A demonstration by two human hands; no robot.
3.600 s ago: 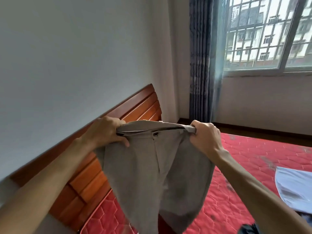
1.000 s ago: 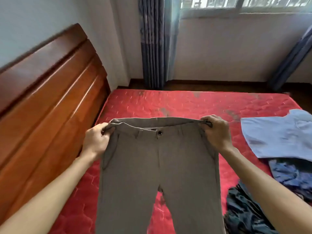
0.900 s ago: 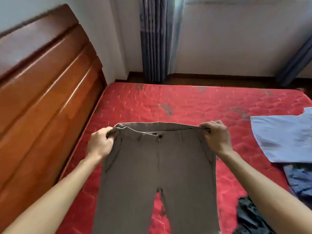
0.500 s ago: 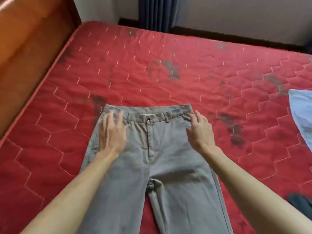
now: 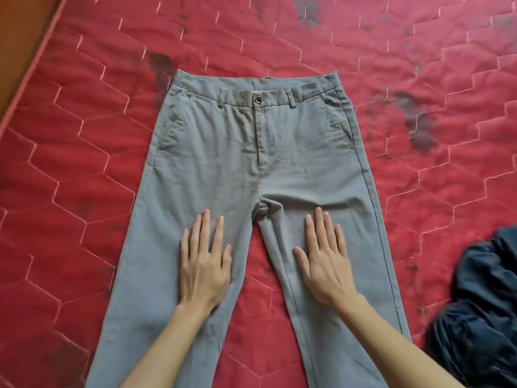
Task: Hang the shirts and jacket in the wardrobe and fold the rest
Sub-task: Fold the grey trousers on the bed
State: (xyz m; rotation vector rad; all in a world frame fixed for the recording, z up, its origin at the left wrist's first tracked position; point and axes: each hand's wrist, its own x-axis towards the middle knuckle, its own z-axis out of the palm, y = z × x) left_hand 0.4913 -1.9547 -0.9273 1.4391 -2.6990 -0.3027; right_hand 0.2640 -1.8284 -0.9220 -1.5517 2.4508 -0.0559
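While flat, trousers point(image 5: 293, 152) beneath both hands point(image 5: 202, 267) point(image 5: 327, 264)

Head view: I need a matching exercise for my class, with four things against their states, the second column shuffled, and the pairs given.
Things
1 trousers
2 mattress
3 dark garment
4 right hand

States
a crumpled at the right edge
b pressing flat on a trouser leg
c red, quilted
d spread out, buttoned

Pairs: 1-d, 2-c, 3-a, 4-b

Grey trousers point(image 5: 260, 152) lie flat on the red mattress point(image 5: 84, 135), waistband at twelve o'clock. The left hand point(image 5: 202, 264) and right hand point(image 5: 326, 261) press flat on the thighs; dark clothing point(image 5: 481, 303) sits at four o'clock.
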